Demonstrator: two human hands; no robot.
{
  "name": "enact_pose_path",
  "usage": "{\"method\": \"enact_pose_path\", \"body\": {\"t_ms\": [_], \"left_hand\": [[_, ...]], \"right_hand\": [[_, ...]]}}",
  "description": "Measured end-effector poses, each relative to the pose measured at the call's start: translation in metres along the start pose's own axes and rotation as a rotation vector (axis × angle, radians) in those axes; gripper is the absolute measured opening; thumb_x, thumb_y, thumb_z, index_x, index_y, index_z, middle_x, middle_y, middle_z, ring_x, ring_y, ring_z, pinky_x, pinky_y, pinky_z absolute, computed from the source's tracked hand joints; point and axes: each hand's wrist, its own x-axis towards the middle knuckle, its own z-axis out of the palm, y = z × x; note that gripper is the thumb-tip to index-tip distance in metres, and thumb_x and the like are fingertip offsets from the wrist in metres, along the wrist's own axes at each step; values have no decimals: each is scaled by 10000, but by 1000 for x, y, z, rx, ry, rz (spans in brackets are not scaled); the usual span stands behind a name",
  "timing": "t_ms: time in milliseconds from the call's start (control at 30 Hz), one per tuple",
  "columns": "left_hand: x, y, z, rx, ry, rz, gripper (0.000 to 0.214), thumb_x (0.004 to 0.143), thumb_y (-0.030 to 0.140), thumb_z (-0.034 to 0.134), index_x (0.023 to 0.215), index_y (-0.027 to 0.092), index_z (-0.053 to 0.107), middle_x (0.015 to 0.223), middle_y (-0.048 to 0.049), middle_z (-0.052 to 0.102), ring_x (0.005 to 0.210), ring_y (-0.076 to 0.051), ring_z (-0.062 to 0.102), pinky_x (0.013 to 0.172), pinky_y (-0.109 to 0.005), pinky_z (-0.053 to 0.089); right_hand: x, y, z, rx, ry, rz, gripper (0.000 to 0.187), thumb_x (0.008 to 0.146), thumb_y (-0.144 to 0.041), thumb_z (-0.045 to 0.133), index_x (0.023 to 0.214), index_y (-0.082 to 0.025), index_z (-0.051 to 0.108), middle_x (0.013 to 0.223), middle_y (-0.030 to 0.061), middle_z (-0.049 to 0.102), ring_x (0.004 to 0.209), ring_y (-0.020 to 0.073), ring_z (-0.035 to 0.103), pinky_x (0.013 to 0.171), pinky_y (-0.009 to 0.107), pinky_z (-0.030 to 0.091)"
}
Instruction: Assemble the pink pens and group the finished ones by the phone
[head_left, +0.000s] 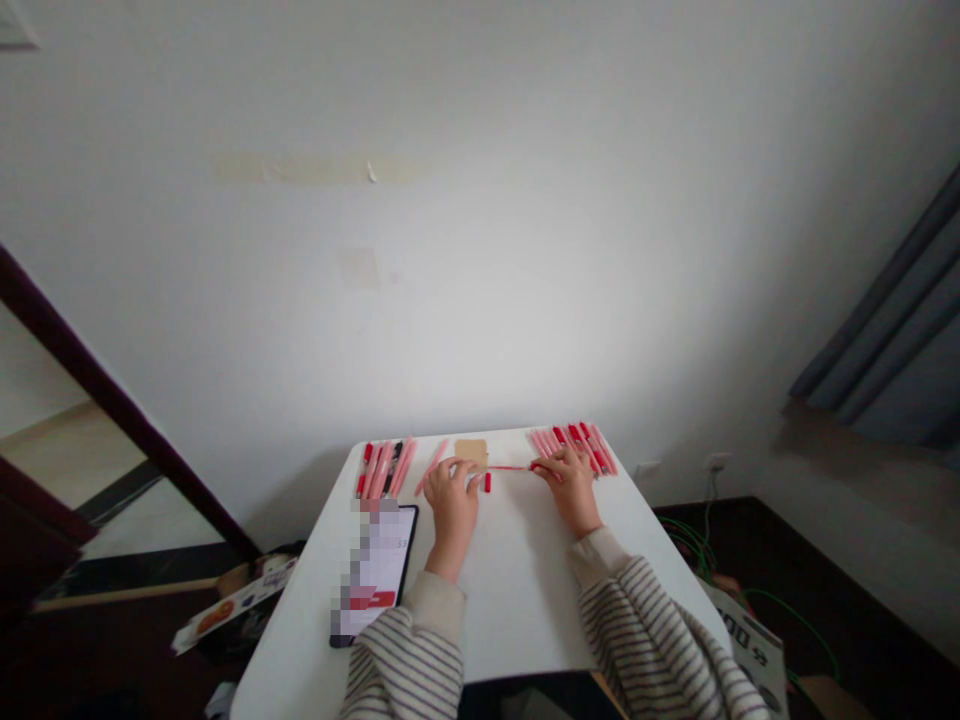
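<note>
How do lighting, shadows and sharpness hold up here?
Head view: wall brightest mid-frame, dimming toward the corners; head view: soft shadow on the white table; head view: thin red stick lacks fine detail, phone partly pixelated.

Phone (pixel 386 560) screen part pixelated, unreadable; left sleeve (pixel 412 650) covers its lower corner. Both it and right sleeve (pixel 667 640) cut by bottom edge. Right hand (pixel 571 490) hides one end of thin red stick (pixel 511 468). Print on pens (pixel 384 470) too small. Curtain (pixel 900 345) cut off at right edge.
</note>
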Motion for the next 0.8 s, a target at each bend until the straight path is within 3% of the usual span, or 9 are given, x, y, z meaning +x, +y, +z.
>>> {"method": "enact_pose_path", "body": {"t_ms": [233, 500, 800], "left_hand": [[-6, 8, 0, 123, -47, -16, 172, 754, 368, 663, 862, 236, 684, 1120, -59, 579, 1106, -264, 449, 992, -487, 296], [-9, 10, 7, 142, -54, 29, 124, 762, 346, 646, 765, 231, 692, 1127, -59, 588, 1106, -269, 438, 995, -516, 279], [-4, 5, 1, 104, -25, -28, 147, 810, 252, 597, 922, 237, 692, 1151, -54, 603, 1135, -248, 453, 1000, -464, 310]], "right_hand": [[0, 0, 0, 5, 19, 14, 253, 886, -461, 564, 844, -320, 770, 878, 59, 600, 920, 230, 452, 800, 364, 329], [0, 4, 2, 43, 16, 31, 295, 893, -490, 541, 852, -310, 770, 885, 61, 611, 922, 233, 448, 822, 375, 328], [1, 10, 4, 23, 87, 52, 309, 895, -478, 538, 855, -281, 773, 890, 71, 611, 911, 226, 465, 830, 385, 347]]}}
